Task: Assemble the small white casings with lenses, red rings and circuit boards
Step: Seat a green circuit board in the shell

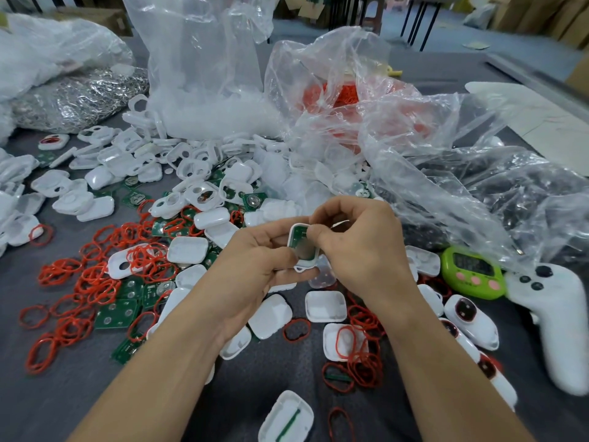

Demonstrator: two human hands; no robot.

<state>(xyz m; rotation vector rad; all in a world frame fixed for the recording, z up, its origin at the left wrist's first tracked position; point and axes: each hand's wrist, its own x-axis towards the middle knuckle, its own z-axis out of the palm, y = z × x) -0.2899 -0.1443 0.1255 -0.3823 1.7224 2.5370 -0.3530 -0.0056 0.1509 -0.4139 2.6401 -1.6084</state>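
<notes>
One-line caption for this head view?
Left hand and right hand hold a white casing with a green circuit board inside, above scattered red rings.

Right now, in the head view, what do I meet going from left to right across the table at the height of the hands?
Pile of red rings → green circuit boards → left hand → white casing held by both hands → right hand → green timer → white controller.

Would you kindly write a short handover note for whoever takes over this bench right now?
Left hand grips a white casing; right hand pinches its top edge. A green circuit board sits inside it.
Done: several finished units lie at the right.
Left: finish this one; many red rings, boards and empty casings lie loose all round.
</notes>
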